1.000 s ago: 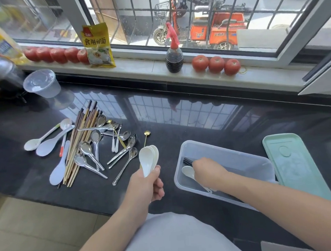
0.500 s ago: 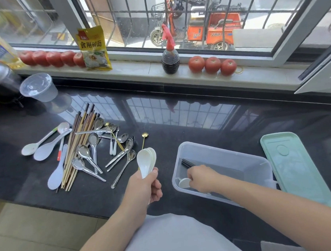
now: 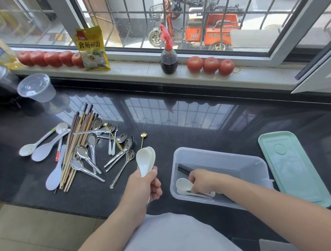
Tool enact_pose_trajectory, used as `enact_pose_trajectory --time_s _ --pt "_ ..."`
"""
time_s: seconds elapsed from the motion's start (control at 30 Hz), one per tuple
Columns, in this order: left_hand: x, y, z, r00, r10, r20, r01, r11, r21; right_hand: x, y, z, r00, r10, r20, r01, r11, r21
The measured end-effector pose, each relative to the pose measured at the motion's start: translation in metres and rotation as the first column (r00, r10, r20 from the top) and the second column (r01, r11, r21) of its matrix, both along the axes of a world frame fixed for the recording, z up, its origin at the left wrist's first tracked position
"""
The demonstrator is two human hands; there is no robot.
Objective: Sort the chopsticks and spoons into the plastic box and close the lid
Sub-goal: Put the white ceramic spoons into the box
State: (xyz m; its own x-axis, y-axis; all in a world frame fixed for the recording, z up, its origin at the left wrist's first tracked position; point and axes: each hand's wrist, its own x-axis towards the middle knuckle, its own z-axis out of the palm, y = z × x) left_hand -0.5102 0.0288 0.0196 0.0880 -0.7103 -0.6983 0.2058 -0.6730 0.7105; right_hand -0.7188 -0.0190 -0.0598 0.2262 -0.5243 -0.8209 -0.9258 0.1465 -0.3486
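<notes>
A clear plastic box [image 3: 240, 160] stands on the black counter, lid off. My right hand [image 3: 202, 180] reaches into it and holds a white ceramic spoon [image 3: 183, 186] lying on the box floor beside dark chopsticks [image 3: 183, 169]. Left of the box, my left hand [image 3: 144, 185] grips a stack of white ceramic spoons [image 3: 145, 160] by their handles, bowls upward. A heap of wooden chopsticks [image 3: 76, 146] and metal spoons [image 3: 91, 145] lies further left, with white plastic spoons [image 3: 46, 147] beside it. The pale green lid [image 3: 293, 167] lies flat right of the box.
A clear lidded tub [image 3: 36, 89] stands at the back left. The windowsill holds tomatoes [image 3: 210, 64], a dark spray bottle [image 3: 168, 57] and a yellow packet [image 3: 92, 50]. The counter's front edge runs just below my left hand.
My right hand has drawn towards the box's near left corner, laying the white spoon flat on the floor. My left hand keeps the spoon stack in about the same place.
</notes>
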Motion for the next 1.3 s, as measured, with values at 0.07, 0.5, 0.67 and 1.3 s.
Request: enact_pose_trajectory --time_s 0.07,0.5,0.67,1.3 --pt "-0.001 0.0 0.0 1.0 -0.003 -0.001 0.003 1.0 0.001 -0.001 0.003 0.001 0.999 -0.035 -0.006 0.035 0.999 0.017" --pt "0.001 -0.002 -0.001 1.0 -0.008 -0.014 0.008 1.0 -0.003 -0.012 0.005 0.001 0.997 -0.053 -0.065 0.048 0.997 -0.067" --pt "-0.001 -0.002 -0.001 1.0 -0.022 -0.009 0.022 1.0 -0.003 -0.024 0.011 -0.004 0.999 0.024 -0.042 -0.027 0.996 -0.083" --pt "0.001 0.001 0.002 0.999 -0.035 0.024 0.036 0.999 -0.01 -0.014 0.01 -0.001 0.989 0.099 -0.107 -0.108 0.991 -0.084"
